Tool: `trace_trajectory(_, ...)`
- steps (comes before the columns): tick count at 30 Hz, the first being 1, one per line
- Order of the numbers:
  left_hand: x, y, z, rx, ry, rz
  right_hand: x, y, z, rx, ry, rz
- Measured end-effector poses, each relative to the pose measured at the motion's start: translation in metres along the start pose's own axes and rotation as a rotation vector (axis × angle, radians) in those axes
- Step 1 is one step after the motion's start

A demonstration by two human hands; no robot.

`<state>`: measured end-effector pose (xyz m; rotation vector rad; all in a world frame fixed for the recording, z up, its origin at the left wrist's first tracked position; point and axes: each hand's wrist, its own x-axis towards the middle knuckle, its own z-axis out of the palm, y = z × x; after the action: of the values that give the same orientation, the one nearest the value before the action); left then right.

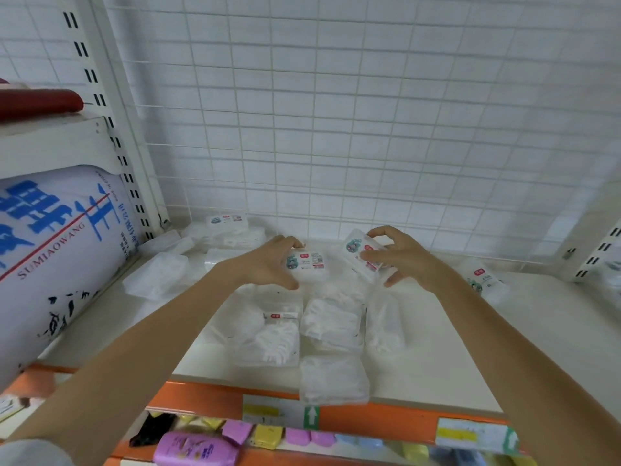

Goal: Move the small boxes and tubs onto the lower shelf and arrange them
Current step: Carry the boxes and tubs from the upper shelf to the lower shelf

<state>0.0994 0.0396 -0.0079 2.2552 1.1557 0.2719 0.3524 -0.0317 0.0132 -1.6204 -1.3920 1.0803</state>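
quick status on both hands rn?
Left hand: closed around a small labelled box, label up.
Right hand: gripping a second, tilted box.

A white wire grid panel forms the back of the shelving bay, with a white tiled wall showing through it. A white slotted upright runs down the left side, and a second slotted upright stands at the right edge. The shelf is a pale cream board with an orange front strip carrying price labels. At left, a large white sack with blue lettering lies on its side beneath another white shelf. Below the orange strip, pastel packets sit on a lower level. The light is soft and even.
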Motion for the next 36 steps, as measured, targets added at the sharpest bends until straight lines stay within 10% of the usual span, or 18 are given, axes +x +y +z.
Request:
trace_trajectory(9, -0.023, -0.015, -0.004, 0.33, 0.2, 0.14, -0.012, 0.012, 0.021, -0.354, -0.035, -0.051)
trace_trajectory(25, -0.046, 0.0, 0.0, -0.06, 0.403, 0.306, -0.105, 0.029, 0.013, -0.645, 0.421, -0.284)
trace_trajectory(36, -0.045, 0.131, 0.108, -0.134, 0.18, 0.572, -0.283, 0.115, -0.072, -0.618, 0.718, -0.152)
